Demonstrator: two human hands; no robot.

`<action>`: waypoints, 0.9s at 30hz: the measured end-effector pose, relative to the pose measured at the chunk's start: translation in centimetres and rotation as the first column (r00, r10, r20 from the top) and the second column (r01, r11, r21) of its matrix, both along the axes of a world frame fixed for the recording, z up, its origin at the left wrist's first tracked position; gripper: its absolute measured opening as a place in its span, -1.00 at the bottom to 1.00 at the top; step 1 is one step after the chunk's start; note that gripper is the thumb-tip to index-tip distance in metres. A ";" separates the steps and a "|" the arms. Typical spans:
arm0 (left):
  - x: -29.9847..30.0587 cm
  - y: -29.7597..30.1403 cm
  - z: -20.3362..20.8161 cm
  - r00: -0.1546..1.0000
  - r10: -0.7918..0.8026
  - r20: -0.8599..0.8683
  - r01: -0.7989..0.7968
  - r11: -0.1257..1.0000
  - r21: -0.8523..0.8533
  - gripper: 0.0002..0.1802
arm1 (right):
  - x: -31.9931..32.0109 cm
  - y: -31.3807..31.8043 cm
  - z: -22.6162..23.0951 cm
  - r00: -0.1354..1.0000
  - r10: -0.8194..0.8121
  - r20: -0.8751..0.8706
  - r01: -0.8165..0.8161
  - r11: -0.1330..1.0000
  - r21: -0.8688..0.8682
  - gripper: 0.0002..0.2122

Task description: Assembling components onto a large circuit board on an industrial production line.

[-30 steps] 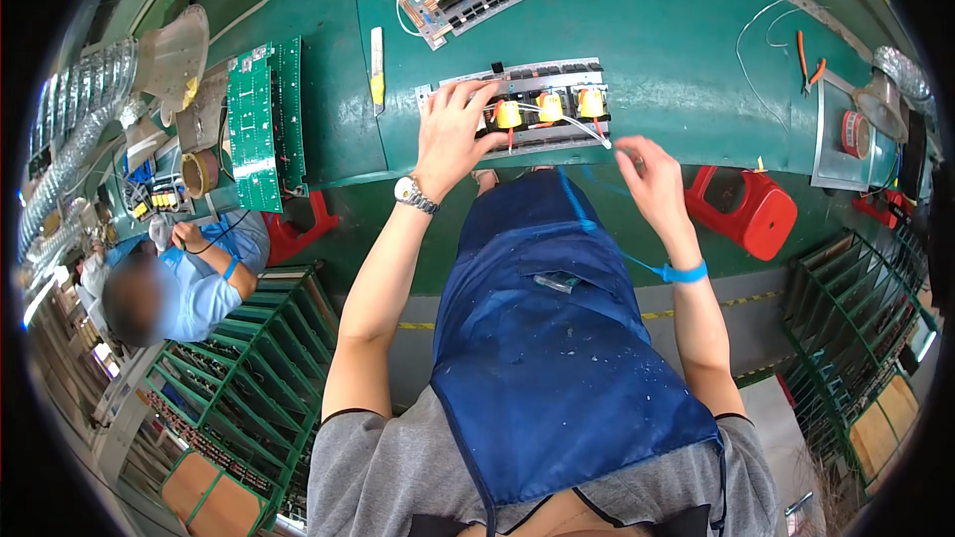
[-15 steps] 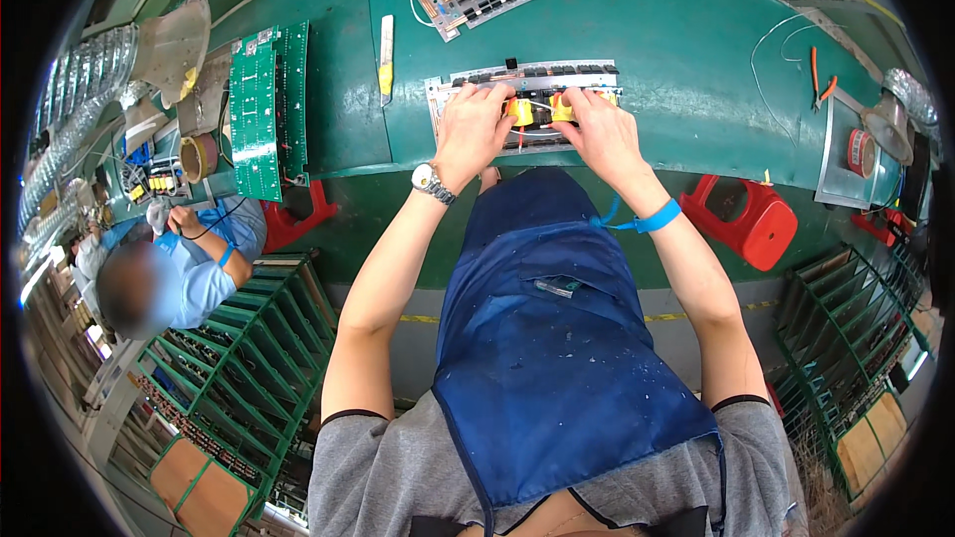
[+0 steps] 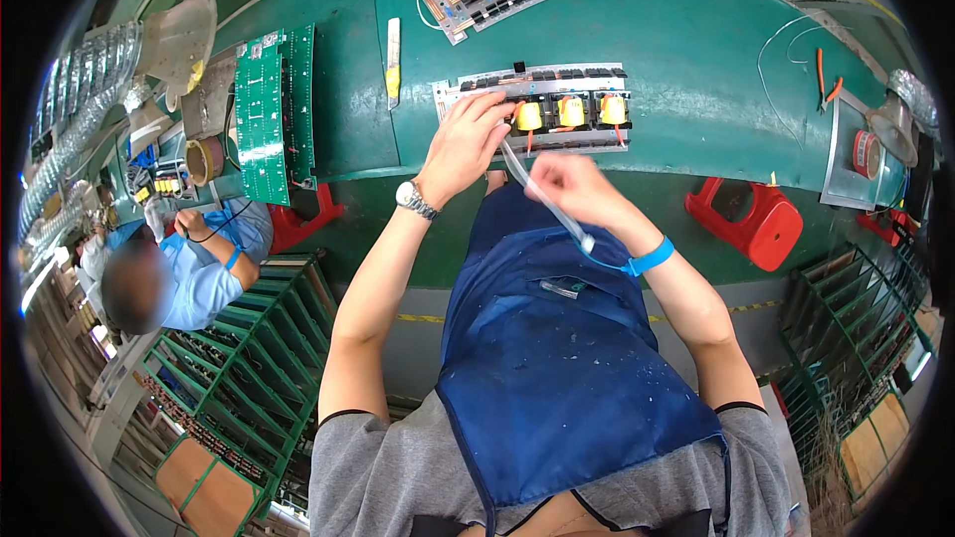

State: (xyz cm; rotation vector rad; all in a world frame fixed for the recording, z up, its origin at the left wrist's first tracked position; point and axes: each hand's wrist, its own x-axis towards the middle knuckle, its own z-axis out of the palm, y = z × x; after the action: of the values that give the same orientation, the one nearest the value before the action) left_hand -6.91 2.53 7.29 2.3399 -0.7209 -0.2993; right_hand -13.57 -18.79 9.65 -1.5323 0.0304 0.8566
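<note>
- Left hand (image 3: 466,144) lies with bent fingers over the left end of a circuit assembly (image 3: 550,111); I cannot tell whether it clamps anything.
- Right hand (image 3: 575,189), apart from the left, is curled beside a white cable (image 3: 557,212); a grip on it cannot be made out.
- The assembly sits at the table's (image 3: 696,70) near edge: probably stiff, fairly light, fragile on top, best held by its long edges. The cable looks limp and hangs in the way.
- Farther: a second assembly (image 3: 517,25); left, a knife (image 3: 394,65) and green boards (image 3: 261,119); right, pliers (image 3: 821,75).
</note>
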 end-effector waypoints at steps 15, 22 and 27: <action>0.9 6.5 5.6 0.890 0.371 -0.264 -0.418 0.896 -0.152 -0.72 | 0.7 -2.5 6.4 0.999 -0.040 -0.001 0.040 0.994 0.101 -0.82; 4.0 15.0 -8.4 0.028 0.295 -0.955 -0.958 0.281 0.059 -0.52 | 3.9 -8.8 6.0 0.964 -0.020 0.266 0.167 0.823 -0.543 -0.83; 2.0 9.6 -2.6 0.250 0.529 -0.811 -0.959 0.018 -0.284 -0.33 | 4.5 -9.3 5.1 0.919 0.092 0.383 0.172 0.782 -0.600 -0.85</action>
State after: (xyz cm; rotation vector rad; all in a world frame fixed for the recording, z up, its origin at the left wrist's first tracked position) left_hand -4.89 12.11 4.69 1.2778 0.7698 -0.0032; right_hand -9.11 -28.13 14.76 -2.3118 0.0587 0.4946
